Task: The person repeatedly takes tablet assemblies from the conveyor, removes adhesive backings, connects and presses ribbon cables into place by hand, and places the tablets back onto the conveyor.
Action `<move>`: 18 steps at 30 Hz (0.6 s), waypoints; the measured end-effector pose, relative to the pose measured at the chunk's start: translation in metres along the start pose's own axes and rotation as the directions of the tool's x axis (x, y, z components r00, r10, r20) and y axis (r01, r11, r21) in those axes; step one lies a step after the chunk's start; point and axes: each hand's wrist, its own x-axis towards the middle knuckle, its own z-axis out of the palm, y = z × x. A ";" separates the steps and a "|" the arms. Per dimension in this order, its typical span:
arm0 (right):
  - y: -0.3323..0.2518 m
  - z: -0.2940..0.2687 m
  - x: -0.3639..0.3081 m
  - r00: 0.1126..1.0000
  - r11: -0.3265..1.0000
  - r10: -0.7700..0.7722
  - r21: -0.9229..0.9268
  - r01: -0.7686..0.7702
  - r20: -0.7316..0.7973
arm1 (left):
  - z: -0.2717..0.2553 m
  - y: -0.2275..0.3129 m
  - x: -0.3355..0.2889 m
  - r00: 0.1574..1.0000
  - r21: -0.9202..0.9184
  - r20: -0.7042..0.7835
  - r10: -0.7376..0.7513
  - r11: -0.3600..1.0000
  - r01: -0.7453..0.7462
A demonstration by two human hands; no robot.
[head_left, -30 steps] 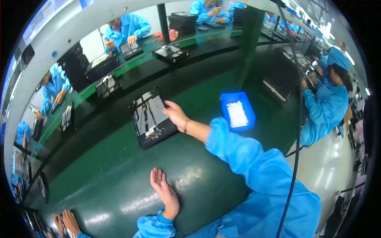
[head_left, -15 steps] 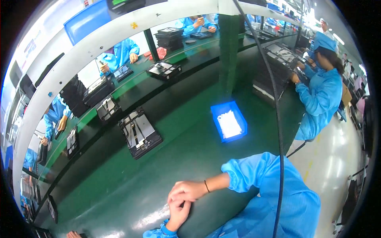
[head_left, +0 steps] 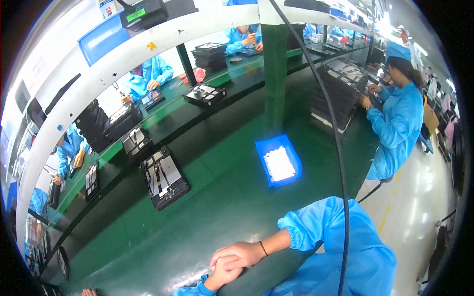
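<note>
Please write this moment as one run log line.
right hand: laid over left hand | left hand: no object visible | opened device: on green bench | blue bin: white pieces inside, right of device

The camera is worn on the head and looks down and ahead over the green table (head_left: 217,197). The right hand (head_left: 242,253) and left hand (head_left: 223,275) are close to it, at the bottom of the view. The wide lens bends the white beam (head_left: 207,25) like a bow and leaves the corners black. Far back at the top right, things look too tiny to tell for sure.
</note>
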 end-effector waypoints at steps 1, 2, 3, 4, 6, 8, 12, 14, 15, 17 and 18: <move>-0.010 -0.002 0.002 1.000 1.000 0.000 0.006 0.000 0.002 | 0.001 -0.002 0.001 1.000 0.000 -0.001 -0.007 1.000 0.007; -0.021 -0.005 0.003 0.985 0.980 0.171 0.101 -0.171 0.008 | 0.002 -0.007 0.001 0.998 0.023 -0.042 -0.049 0.998 0.050; -0.028 -0.008 0.003 0.941 0.923 0.336 0.190 -0.335 0.029 | 0.003 -0.009 0.003 0.993 0.045 -0.082 -0.088 0.995 0.092; -0.026 -0.009 0.004 0.941 0.921 0.337 0.194 -0.337 0.030 | 0.003 -0.010 0.002 0.992 0.043 -0.082 -0.092 0.994 0.095; -0.020 -0.011 0.003 0.972 0.966 0.232 0.108 -0.233 0.028 | 0.005 -0.010 0.004 0.993 0.021 -0.104 -0.064 0.998 0.067; -0.007 -0.010 0.003 0.995 0.994 0.103 0.024 -0.103 -0.005 | 0.005 -0.004 0.004 0.992 0.037 -0.103 -0.069 0.997 0.073; -0.002 -0.014 0.002 0.999 0.997 -0.048 -0.055 0.047 -0.008 | 0.009 -0.005 0.007 0.992 0.048 -0.115 -0.046 0.998 0.052; -0.006 -0.020 -0.001 0.999 0.999 0.020 -0.040 -0.018 0.042 | 0.013 -0.007 0.008 0.991 0.024 -0.121 -0.061 0.998 0.065; -0.008 -0.022 -0.002 0.994 0.997 0.078 -0.031 -0.076 0.081 | 0.014 -0.007 0.008 0.991 0.007 -0.115 -0.071 0.997 0.072; -0.003 -0.026 -0.003 0.994 0.998 0.060 -0.038 -0.056 0.087 | 0.016 -0.006 0.010 0.989 0.035 -0.139 -0.056 0.998 0.061; 0.000 -0.027 -0.003 0.996 0.998 0.036 -0.052 -0.032 0.077 | 0.016 -0.005 0.012 0.988 0.069 -0.149 -0.031 0.997 0.042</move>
